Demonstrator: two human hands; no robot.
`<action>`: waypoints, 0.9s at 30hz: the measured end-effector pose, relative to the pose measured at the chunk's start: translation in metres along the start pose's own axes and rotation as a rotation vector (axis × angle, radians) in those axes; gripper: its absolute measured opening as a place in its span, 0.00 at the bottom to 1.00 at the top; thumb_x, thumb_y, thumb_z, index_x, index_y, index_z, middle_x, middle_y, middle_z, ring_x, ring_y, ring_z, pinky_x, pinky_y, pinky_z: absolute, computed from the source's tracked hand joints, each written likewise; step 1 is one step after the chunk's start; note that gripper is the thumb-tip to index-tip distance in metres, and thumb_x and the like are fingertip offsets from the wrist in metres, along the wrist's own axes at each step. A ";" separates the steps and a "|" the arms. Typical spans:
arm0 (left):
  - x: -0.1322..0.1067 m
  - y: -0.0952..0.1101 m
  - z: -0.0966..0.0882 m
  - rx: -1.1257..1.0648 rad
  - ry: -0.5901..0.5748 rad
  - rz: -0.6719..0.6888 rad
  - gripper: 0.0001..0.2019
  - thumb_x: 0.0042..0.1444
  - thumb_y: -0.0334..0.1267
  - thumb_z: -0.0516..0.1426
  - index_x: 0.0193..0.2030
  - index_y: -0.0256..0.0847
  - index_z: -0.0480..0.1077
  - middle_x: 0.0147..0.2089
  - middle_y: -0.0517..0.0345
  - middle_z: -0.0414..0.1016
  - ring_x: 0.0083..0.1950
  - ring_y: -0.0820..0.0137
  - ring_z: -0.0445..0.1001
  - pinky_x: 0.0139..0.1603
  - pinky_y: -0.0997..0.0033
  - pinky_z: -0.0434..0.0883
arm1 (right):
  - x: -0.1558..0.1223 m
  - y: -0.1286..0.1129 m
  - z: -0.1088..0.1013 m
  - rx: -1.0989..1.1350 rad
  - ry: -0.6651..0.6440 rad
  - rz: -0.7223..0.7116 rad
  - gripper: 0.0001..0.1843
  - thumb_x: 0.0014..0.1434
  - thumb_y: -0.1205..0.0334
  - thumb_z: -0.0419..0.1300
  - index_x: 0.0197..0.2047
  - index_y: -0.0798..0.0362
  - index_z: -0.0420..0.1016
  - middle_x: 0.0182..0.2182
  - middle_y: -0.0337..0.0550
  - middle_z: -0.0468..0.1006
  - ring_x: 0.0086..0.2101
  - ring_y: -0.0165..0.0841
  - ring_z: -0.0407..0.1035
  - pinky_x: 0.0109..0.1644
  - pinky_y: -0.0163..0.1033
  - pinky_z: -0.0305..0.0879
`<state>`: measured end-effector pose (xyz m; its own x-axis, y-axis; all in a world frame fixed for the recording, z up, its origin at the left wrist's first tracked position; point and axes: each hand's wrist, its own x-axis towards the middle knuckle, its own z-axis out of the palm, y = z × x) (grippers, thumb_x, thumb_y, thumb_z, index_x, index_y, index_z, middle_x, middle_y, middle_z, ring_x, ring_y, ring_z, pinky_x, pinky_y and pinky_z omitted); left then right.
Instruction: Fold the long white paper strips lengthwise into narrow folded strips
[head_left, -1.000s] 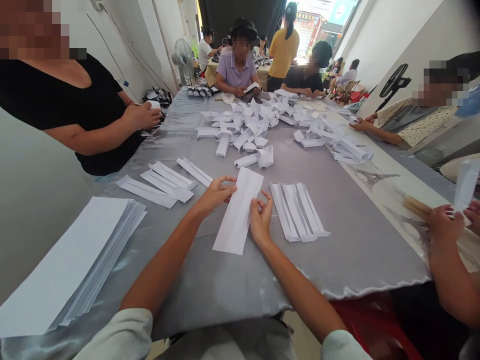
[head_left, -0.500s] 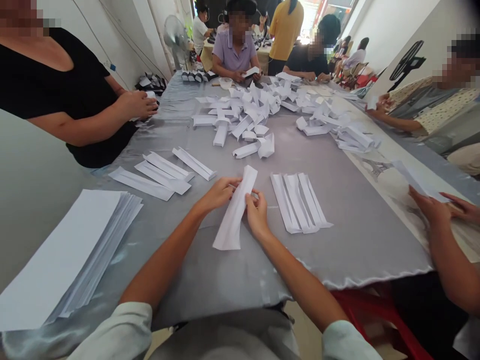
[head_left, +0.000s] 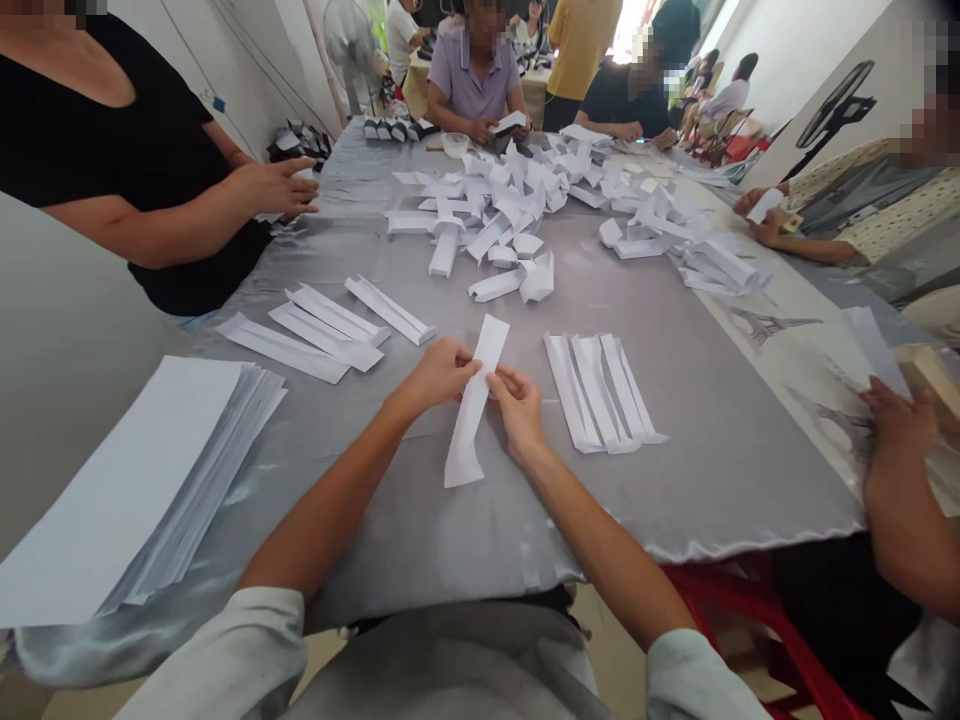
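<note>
I see the single camera perched on the person's head, near, above and behind the fingers point(head_left: 517, 381), facing forward and down across the grey satin tablecloth point(head_left: 720, 460) beyond them.

Pale, short sleeves end near the elbows, the left sleeve point(head_left: 240, 645) a greyish white, the right sleeve point(head_left: 694, 670) tinted faintly blue-green. Both are loose and softly creased, with wide openings around slender arms. Below them both, the left hand point(head_left: 444, 372) and the right hand point(head_left: 519, 408) are bare, with slim fingers. Between the sleeves, plain grey clothing point(head_left: 442, 665) shows a rounded upper outline and shallow folds.
</note>
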<state>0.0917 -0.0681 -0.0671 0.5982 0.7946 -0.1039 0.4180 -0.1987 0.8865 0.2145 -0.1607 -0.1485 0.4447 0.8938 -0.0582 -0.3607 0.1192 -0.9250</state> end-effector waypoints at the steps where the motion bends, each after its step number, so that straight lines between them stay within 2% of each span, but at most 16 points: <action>1: 0.001 0.000 -0.001 -0.065 0.032 -0.014 0.09 0.57 0.39 0.63 0.28 0.38 0.77 0.28 0.52 0.77 0.27 0.65 0.75 0.25 0.70 0.70 | -0.001 -0.001 0.000 -0.016 -0.029 -0.015 0.26 0.58 0.46 0.73 0.54 0.52 0.79 0.49 0.51 0.87 0.47 0.44 0.82 0.49 0.49 0.81; 3: 0.003 0.000 -0.002 -0.206 0.141 -0.018 0.07 0.56 0.39 0.65 0.32 0.37 0.77 0.32 0.51 0.79 0.30 0.65 0.76 0.26 0.71 0.72 | -0.005 -0.003 0.001 -0.099 -0.065 -0.099 0.29 0.60 0.47 0.72 0.60 0.51 0.78 0.58 0.53 0.83 0.55 0.46 0.79 0.56 0.52 0.79; 6: 0.010 -0.004 -0.003 -0.430 0.263 -0.035 0.07 0.60 0.39 0.64 0.35 0.37 0.76 0.36 0.49 0.80 0.33 0.65 0.78 0.28 0.72 0.75 | -0.013 -0.007 0.001 -0.351 -0.071 -0.310 0.32 0.65 0.50 0.68 0.69 0.49 0.72 0.69 0.53 0.73 0.65 0.46 0.71 0.66 0.55 0.71; 8: 0.015 -0.008 -0.004 -0.537 0.349 -0.060 0.06 0.63 0.37 0.61 0.38 0.37 0.75 0.37 0.49 0.80 0.34 0.66 0.79 0.29 0.72 0.76 | -0.017 -0.009 0.000 -0.520 -0.051 -0.446 0.29 0.67 0.52 0.65 0.68 0.49 0.73 0.69 0.53 0.71 0.67 0.46 0.68 0.70 0.56 0.66; 10: 0.020 -0.013 -0.007 -0.628 0.461 -0.090 0.04 0.65 0.35 0.59 0.40 0.38 0.74 0.36 0.51 0.79 0.34 0.67 0.79 0.31 0.72 0.77 | -0.020 -0.010 0.000 -0.608 -0.036 -0.508 0.25 0.68 0.53 0.63 0.65 0.50 0.76 0.65 0.54 0.75 0.64 0.46 0.69 0.69 0.55 0.66; 12: 0.024 -0.016 -0.013 -0.731 0.523 -0.105 0.03 0.66 0.34 0.60 0.40 0.38 0.73 0.36 0.52 0.78 0.33 0.68 0.79 0.34 0.71 0.78 | -0.020 -0.010 0.000 -0.603 -0.023 -0.465 0.22 0.68 0.52 0.62 0.62 0.50 0.79 0.58 0.53 0.79 0.55 0.44 0.75 0.59 0.50 0.73; 14: 0.026 -0.018 -0.020 -0.835 0.516 -0.116 0.03 0.66 0.34 0.61 0.39 0.38 0.73 0.36 0.53 0.78 0.33 0.69 0.79 0.37 0.69 0.79 | -0.019 -0.008 0.001 -0.512 0.006 -0.343 0.22 0.68 0.49 0.63 0.60 0.50 0.79 0.47 0.49 0.82 0.42 0.40 0.77 0.43 0.43 0.75; 16: 0.027 -0.019 -0.027 -0.919 0.493 -0.136 0.03 0.66 0.33 0.61 0.39 0.38 0.72 0.36 0.54 0.78 0.32 0.70 0.79 0.38 0.68 0.80 | -0.017 -0.006 0.002 -0.365 0.049 -0.223 0.24 0.65 0.47 0.65 0.59 0.51 0.80 0.33 0.42 0.79 0.31 0.35 0.72 0.33 0.39 0.71; 18: 0.028 -0.019 -0.032 -0.979 0.504 -0.172 0.03 0.66 0.33 0.60 0.39 0.39 0.72 0.36 0.55 0.77 0.32 0.70 0.78 0.38 0.69 0.80 | -0.015 -0.005 0.004 -0.214 0.089 -0.166 0.26 0.62 0.46 0.68 0.58 0.51 0.79 0.27 0.36 0.72 0.27 0.33 0.68 0.31 0.38 0.71; 21: 0.028 -0.019 -0.035 -1.044 0.538 -0.204 0.05 0.67 0.32 0.60 0.38 0.41 0.71 0.35 0.57 0.77 0.31 0.71 0.78 0.40 0.68 0.81 | -0.012 -0.006 0.005 -0.089 0.131 -0.182 0.26 0.59 0.46 0.70 0.55 0.52 0.79 0.28 0.35 0.70 0.31 0.32 0.68 0.34 0.39 0.74; 23: 0.029 -0.020 -0.034 -1.075 0.562 -0.203 0.06 0.66 0.32 0.61 0.37 0.41 0.70 0.35 0.58 0.76 0.31 0.72 0.78 0.41 0.67 0.81 | -0.013 -0.007 0.006 -0.085 0.131 -0.188 0.28 0.57 0.46 0.72 0.55 0.53 0.80 0.31 0.37 0.72 0.33 0.33 0.69 0.34 0.38 0.75; 27: 0.031 -0.022 -0.032 -1.119 0.571 -0.180 0.06 0.66 0.32 0.61 0.37 0.41 0.69 0.35 0.58 0.77 0.32 0.73 0.78 0.43 0.69 0.80 | -0.015 -0.006 0.008 -0.163 0.109 -0.180 0.29 0.55 0.46 0.73 0.55 0.54 0.80 0.45 0.48 0.79 0.43 0.39 0.73 0.31 0.37 0.75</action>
<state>0.0794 -0.0212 -0.0753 0.0974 0.9487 -0.3009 -0.5082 0.3074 0.8045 0.2037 -0.1717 -0.1387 0.5783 0.8118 0.0811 -0.1345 0.1929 -0.9720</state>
